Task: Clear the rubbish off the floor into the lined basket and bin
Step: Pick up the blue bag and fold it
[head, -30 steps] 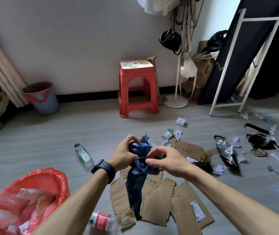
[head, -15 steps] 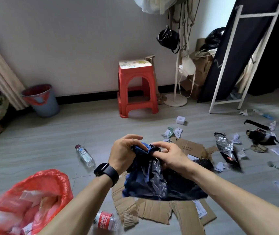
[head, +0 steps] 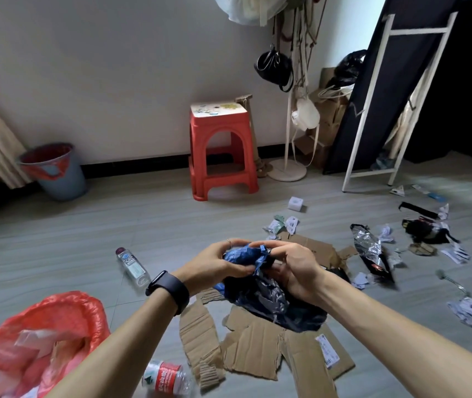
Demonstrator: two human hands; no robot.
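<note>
Gripping a dark blue plastic bag (head: 269, 300) just above the torn cardboard (head: 257, 349), with left hand (head: 214, 268) and right hand (head: 295, 268) both curled tight round its bunched top (lower part hanging crumpled). Left of the cardboard, nearest, the red-lined basket (head: 65, 308); far beyond the cardboard to the left, the red-lined bin (head: 62, 179).

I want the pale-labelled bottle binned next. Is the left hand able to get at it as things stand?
Probably not yet: the left hand and right hand both grip the blue plastic bag. Only bare floor lies between it and the pale-labelled bottle, so once freed, likely yes.
</note>
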